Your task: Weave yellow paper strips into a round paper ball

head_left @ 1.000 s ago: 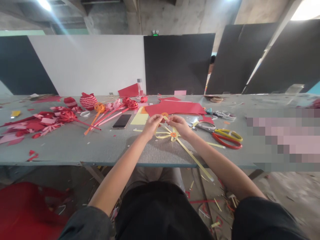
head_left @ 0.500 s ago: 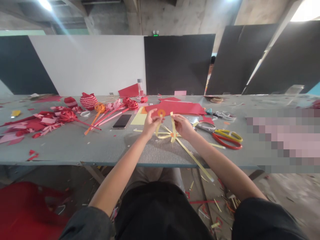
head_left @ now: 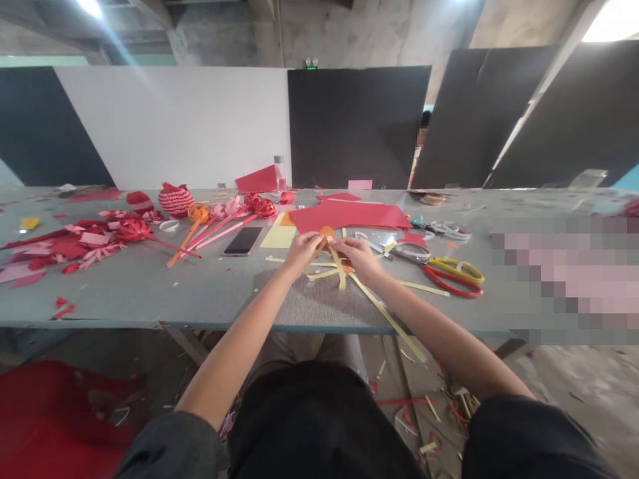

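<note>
My left hand and my right hand meet over the grey table, both pinching a craft piece made of pale yellow paper strips. A small orange paper disc sits at the top of the piece, just between my fingertips. Several yellow strips fan out from under my hands, and one long strip runs down past the table's front edge. Fingers of both hands are closed on the strips.
A black phone lies left of my hands. Red paper sheets, a yellow sheet, red and yellow scissors, tape rolls and red paper flowers cover the table. A person stands behind the dark panels.
My hands had spread apart with a yellow strip raised upright; now they are back together at the orange disc and the strips lie lower.
</note>
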`<state>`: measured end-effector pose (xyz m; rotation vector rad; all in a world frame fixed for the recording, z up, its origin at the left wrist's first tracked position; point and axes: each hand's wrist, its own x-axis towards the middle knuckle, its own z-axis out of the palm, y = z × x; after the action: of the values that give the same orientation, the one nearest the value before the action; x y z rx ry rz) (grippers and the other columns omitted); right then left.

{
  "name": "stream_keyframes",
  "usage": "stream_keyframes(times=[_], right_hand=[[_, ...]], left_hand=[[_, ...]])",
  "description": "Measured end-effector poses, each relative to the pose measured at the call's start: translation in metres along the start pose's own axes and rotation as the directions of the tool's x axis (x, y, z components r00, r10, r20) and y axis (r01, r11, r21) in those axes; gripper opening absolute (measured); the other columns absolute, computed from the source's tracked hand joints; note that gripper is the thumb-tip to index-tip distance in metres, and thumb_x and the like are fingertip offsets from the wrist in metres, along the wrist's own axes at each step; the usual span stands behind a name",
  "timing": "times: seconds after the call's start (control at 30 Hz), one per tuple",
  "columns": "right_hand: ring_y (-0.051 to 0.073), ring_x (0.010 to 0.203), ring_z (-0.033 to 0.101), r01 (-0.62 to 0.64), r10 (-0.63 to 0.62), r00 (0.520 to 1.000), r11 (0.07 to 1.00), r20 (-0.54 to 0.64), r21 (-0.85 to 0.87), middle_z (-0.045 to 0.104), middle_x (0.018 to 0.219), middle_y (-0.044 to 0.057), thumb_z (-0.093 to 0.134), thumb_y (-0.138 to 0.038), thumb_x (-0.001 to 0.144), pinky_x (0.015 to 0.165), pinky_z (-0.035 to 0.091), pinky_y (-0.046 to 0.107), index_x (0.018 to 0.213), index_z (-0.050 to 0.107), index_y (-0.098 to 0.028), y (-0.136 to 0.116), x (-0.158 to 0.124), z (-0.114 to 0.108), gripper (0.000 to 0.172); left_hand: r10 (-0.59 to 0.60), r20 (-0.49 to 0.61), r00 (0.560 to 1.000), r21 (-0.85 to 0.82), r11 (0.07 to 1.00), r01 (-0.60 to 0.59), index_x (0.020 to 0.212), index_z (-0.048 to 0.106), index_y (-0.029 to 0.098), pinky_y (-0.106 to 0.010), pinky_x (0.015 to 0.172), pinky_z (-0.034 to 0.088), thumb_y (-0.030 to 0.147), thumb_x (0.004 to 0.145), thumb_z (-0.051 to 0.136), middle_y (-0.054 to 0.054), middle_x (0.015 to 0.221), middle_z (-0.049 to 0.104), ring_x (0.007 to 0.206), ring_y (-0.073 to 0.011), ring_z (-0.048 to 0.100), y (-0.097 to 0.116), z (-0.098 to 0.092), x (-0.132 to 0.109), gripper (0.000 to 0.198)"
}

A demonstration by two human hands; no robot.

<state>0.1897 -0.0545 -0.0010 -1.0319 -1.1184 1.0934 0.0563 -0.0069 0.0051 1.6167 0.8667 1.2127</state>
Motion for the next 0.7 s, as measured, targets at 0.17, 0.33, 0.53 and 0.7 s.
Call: stream_keyframes(times=[0.17, 0.33, 0.53, 0.7], right_hand=[[0.013, 0.060, 0.055, 0.053, -0.055, 0.998, 0.997, -0.035, -0.057, 0.061, 0.065, 0.001, 0.065, -0.046, 0.063, 0.054, 0.040, 0.024, 0.067, 0.060, -0.019, 0.0089, 0.0038, 0.0014, 0.027], [0.013, 0.062, 0.057, 0.062, -0.066, 0.995, 0.996, -0.069, -0.061, 0.063, 0.068, 0.002, 0.064, -0.045, 0.064, 0.055, 0.041, 0.025, 0.067, 0.058, -0.020, 0.0101, 0.0042, 0.0032, 0.026], [0.014, 0.065, 0.060, 0.057, -0.060, 0.996, 0.997, -0.070, -0.047, 0.061, 0.065, 0.001, 0.065, -0.044, 0.063, 0.057, 0.044, 0.026, 0.066, 0.057, -0.019, 0.0075, 0.0018, 0.0057, 0.026], [0.014, 0.067, 0.060, 0.057, -0.061, 0.996, 0.997, -0.069, -0.057, 0.061, 0.064, 0.001, 0.063, -0.043, 0.064, 0.058, 0.044, 0.025, 0.067, 0.057, -0.019, 0.0070, 0.0005, 0.0061, 0.025]], left_hand=[[0.073, 0.002, 0.997, 0.106, 0.992, -0.073, 0.061, 0.059, 0.015, -0.022, 0.056, 0.037, 0.036, 0.071, 0.053, 0.000, 0.061, 0.057, 0.061, -0.0120, 0.050, -0.0033, -0.0021, 0.0015, 0.024], [0.093, 0.021, 0.995, 0.143, 0.985, -0.095, 0.065, 0.061, 0.015, -0.022, 0.057, 0.036, 0.039, 0.072, 0.053, 0.001, 0.061, 0.058, 0.061, -0.0123, 0.050, -0.0037, -0.0025, 0.0011, 0.027], [0.097, 0.004, 0.995, 0.139, 0.986, -0.096, 0.068, 0.063, 0.014, -0.022, 0.056, 0.037, 0.039, 0.072, 0.054, 0.000, 0.064, 0.060, 0.063, -0.0132, 0.052, -0.0044, -0.0026, 0.0018, 0.027], [0.117, 0.023, 0.993, 0.125, 0.985, -0.119, 0.069, 0.063, 0.014, -0.022, 0.057, 0.038, 0.040, 0.073, 0.054, -0.001, 0.067, 0.062, 0.064, -0.0136, 0.053, -0.0056, -0.0028, 0.0024, 0.027]])
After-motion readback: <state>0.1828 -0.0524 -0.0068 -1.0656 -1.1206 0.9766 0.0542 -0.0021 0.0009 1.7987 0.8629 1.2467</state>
